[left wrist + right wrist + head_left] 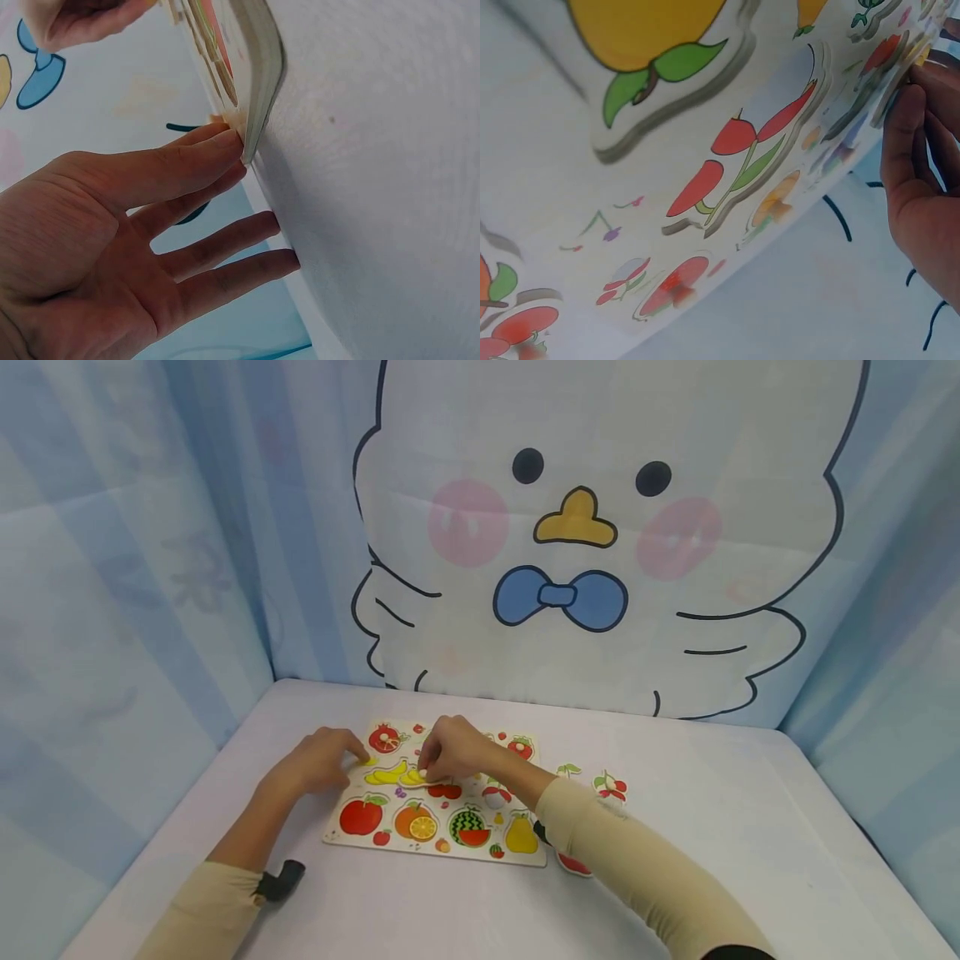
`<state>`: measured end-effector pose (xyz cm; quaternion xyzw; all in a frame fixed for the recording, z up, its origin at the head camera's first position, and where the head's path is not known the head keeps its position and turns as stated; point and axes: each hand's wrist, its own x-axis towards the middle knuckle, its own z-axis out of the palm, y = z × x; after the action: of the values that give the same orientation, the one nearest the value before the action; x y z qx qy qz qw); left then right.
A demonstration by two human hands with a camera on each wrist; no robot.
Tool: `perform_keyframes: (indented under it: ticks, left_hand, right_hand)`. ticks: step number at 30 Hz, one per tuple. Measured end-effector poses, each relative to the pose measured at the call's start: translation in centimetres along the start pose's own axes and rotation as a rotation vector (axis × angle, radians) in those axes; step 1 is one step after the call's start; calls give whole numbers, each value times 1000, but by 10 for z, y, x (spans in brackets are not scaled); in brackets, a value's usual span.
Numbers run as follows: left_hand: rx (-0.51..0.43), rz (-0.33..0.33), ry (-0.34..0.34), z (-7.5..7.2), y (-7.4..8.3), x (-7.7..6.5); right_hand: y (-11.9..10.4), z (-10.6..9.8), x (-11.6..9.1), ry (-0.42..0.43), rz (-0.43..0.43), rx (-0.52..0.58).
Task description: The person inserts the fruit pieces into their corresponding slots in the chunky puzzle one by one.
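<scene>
A wooden fruit puzzle board (457, 853) lies on the table. My right hand (453, 747) pinches a puzzle piece with yellow fruit (412, 779) by its small knob, close over the board's middle left, beside the printed bananas (386, 774). The right wrist view shows the thumb and fingers of the right hand (922, 157) together at that piece's edge. My left hand (318, 762) is at the board's left edge. In the left wrist view, the thumb and index fingertip of the left hand (112, 225) touch the board's corner (259, 90), while the other fingers reach straight to the table.
Loose pieces lie right of the board: a cherry piece (610, 786), a green-leaved piece (567, 770) and a red one (574, 865) partly behind the right sleeve. Apple (362, 817), orange, watermelon and pear fill the board's front row. A patterned curtain (570, 660) hangs behind the table.
</scene>
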<state>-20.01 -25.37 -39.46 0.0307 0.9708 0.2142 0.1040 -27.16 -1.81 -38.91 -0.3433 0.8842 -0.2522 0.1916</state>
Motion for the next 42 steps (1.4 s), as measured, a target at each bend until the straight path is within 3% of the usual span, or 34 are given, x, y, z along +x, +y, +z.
perform_keyframes:
  ticks: [18,30,42]
  left_hand:
    - [9,24,-10,-1,-3,2]
    - [20,32,-7,-4,-1,1]
    - [25,34,0,-4,-1,1]
  right_hand:
    - [-25,18,25,-7,4,-14]
    - [-32,22,29,3,44,26]
    - [-36,22,33,-3,29,-33]
